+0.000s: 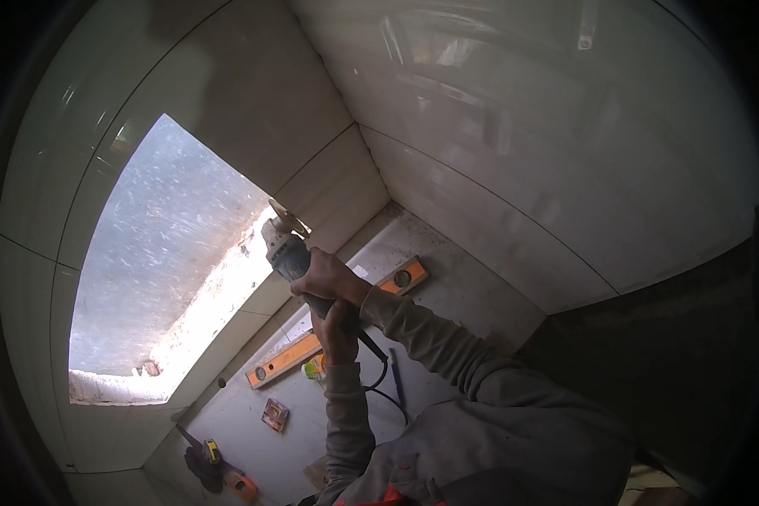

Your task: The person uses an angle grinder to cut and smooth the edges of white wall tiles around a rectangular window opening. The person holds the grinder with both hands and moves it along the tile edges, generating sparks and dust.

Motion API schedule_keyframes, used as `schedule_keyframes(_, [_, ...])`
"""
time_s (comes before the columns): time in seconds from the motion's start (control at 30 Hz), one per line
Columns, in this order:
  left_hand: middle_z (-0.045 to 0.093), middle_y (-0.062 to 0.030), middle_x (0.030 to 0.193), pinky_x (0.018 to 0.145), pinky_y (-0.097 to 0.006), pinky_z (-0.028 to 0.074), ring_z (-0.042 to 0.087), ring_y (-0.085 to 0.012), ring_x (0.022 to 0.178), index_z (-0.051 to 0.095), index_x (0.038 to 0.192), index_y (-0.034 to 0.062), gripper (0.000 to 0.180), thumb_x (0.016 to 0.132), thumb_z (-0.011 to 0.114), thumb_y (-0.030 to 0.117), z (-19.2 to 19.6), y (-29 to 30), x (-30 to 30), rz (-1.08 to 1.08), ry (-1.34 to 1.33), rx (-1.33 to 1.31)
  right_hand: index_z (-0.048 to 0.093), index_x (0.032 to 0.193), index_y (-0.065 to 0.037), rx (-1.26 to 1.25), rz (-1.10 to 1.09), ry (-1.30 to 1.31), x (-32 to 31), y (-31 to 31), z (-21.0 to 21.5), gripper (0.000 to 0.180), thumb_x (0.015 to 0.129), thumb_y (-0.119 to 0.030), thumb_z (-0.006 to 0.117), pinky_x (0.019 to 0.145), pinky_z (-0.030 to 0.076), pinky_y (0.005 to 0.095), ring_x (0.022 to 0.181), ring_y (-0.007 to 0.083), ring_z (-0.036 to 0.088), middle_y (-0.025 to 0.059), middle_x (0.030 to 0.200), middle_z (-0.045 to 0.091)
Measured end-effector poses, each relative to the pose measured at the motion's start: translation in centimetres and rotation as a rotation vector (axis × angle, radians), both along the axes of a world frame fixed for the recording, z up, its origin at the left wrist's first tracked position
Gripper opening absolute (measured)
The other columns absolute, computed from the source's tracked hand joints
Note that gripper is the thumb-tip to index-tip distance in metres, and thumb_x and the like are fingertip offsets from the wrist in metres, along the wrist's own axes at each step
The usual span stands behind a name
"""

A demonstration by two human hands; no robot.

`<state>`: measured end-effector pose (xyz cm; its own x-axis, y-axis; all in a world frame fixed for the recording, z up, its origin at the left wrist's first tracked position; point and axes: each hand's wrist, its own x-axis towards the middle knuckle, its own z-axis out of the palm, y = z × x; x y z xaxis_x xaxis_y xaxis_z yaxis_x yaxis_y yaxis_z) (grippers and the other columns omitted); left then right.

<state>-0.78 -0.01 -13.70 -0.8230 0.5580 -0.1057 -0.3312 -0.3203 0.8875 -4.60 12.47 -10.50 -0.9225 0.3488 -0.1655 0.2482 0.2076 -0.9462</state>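
By the window opening, your left hand and right hand clasp the angle grinder, whose disc could bind against the wall tile and kick if twisted.

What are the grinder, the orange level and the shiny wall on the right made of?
Grinder: its dark, dull body looks like plastic; the silvery head looks like metal.
Orange level: probably painted metal, smooth and straight-edged, though plastic is possible.
Shiny wall: likely glazed tile, with glossy reflections and thin joint lines.
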Motion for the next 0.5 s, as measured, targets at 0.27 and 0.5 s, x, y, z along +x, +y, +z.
schedule_keyframes(0.27, [0.062, -0.0034, 0.099, 0.07, -0.028, 0.054, 0.064, -0.0132, 0.082, 0.051, 0.124, 0.0018, 0.049, 0.085, 0.074, 0.022, -0.37, -0.15, -0.13, 0.0, -0.018, 0.005, 0.049, 0.127, 0.015, -0.016, 0.0, -0.025, 0.14, 0.07, 0.01, 0.088, 0.064, -0.038, 0.08, 0.096, 0.053, 0.0391, 0.112, 0.0398, 0.065, 0.033, 0.12, 0.063])
schedule_keyframes(0.5, [0.062, -0.0032, 0.099, 0.072, -0.029, 0.055, 0.064, -0.0136, 0.083, 0.05, 0.124, 0.0028, 0.049, 0.085, 0.074, 0.022, -0.63, -0.04, -0.22, -0.004, -0.025, 0.017, 0.051, 0.126, 0.016, -0.046, -0.007, -0.03, 0.1, 0.09, -0.07, 0.088, 0.061, -0.035, 0.082, 0.093, 0.054, 0.0387, 0.108, 0.039, 0.066, 0.0318, 0.117, 0.063])
